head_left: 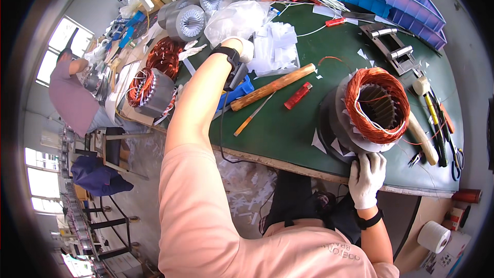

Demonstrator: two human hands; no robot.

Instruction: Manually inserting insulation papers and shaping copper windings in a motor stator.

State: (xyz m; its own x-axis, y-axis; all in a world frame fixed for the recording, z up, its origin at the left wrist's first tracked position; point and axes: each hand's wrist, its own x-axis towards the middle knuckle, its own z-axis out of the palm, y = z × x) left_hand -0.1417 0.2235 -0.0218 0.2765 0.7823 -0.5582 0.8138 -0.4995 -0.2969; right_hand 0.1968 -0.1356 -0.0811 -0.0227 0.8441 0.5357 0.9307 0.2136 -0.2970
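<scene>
- Stator (354, 123), copper-wound, stood on the green table (262, 128), right side.
- My right hand (367, 181) was at its near edge, fingers pressed together.
- My left hand (247, 50) was beside white paper (280, 46); its fingers I couldn't tell.

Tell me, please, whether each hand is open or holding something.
Left hand: cannot be told; partly hidden, beside the plastic bag.
Right hand: partly curled near the copper coil; grip unclear.

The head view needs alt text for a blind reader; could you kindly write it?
A person's gloved right hand is at the base of a copper-wound stator on a green table. The gloved left hand is extended beside a plastic bag and white slips, near a wooden rod.
</scene>
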